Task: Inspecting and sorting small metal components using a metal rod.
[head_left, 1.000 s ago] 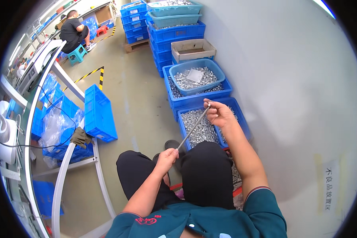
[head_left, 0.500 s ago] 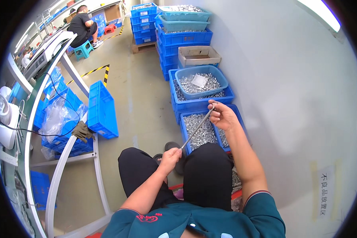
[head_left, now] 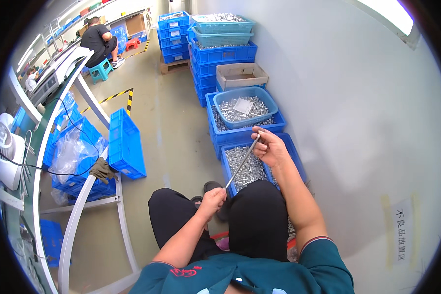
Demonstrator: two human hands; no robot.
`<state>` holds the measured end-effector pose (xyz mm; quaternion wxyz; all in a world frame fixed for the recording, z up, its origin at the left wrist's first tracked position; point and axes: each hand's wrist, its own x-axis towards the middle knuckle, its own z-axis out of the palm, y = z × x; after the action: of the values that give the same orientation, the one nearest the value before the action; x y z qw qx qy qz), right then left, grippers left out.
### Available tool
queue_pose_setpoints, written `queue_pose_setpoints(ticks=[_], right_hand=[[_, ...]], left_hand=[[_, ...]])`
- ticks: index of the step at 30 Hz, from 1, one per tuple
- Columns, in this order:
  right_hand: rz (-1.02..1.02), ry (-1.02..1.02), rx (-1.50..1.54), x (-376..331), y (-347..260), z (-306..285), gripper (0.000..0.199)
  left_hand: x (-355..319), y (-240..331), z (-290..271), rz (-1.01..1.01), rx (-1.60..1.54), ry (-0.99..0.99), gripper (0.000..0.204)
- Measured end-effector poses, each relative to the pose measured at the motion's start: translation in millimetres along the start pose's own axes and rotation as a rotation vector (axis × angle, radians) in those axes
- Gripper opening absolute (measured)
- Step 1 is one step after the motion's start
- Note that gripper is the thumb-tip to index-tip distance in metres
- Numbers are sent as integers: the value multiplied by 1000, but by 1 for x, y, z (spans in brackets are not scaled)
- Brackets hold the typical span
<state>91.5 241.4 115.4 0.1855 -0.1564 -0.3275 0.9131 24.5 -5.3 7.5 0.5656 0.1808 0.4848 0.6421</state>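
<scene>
A thin grey metal rod (head_left: 242, 165) slants between my two hands above my knees. My left hand (head_left: 213, 201) is closed round its lower end. At the upper end, the thumb and fingers of my right hand (head_left: 270, 147) pinch the rod; whether a small part sits there too is too small to tell. Beneath the rod and my right hand stands a blue crate (head_left: 225, 169) filled with small silvery metal parts (head_left: 246, 172). Just beyond it, a light-blue basket (head_left: 269, 97) of similar parts, with a white square piece (head_left: 242, 106) on top, rests on another crate.
Stacked blue crates (head_left: 206, 68) and a cardboard box (head_left: 242, 81) line the wall. At left, a white-framed bench (head_left: 78, 230) has a glove (head_left: 102, 169) and a tilted blue crate (head_left: 126, 144) by its corner. Farther off, a person (head_left: 97, 41) sits on a teal stool (head_left: 101, 71).
My view has shifted slightly, so the crates sit a little lower and farther left. Both hands keep their hold on the rod, with little movement.
</scene>
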Motion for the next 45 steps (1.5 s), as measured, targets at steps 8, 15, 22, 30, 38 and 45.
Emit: queue_pose_setpoints(ticks=[8, 15, 22, 30, 38, 45], right_hand=[[187, 253, -16, 7, 17, -18, 21], [74, 82, 179, 5, -2, -19, 16], [49, 173, -101, 5, -8, -20, 24], [45, 188, -203, 3, -5, -6, 29], [-161, 308, -908, 3, -7, 15, 21], [164, -16, -481, -2, 3, 14, 20]], left_hand=[[4, 2, 0, 91, 68, 92, 31], [2, -1, -7, 91, 87, 85, 31], [1, -1, -7, 203, 261, 147, 31], [1, -3, -13, 250, 317, 187, 30], [2, -4, -17, 316, 397, 249, 30], [4, 2, -15, 382, 397, 291, 29]])
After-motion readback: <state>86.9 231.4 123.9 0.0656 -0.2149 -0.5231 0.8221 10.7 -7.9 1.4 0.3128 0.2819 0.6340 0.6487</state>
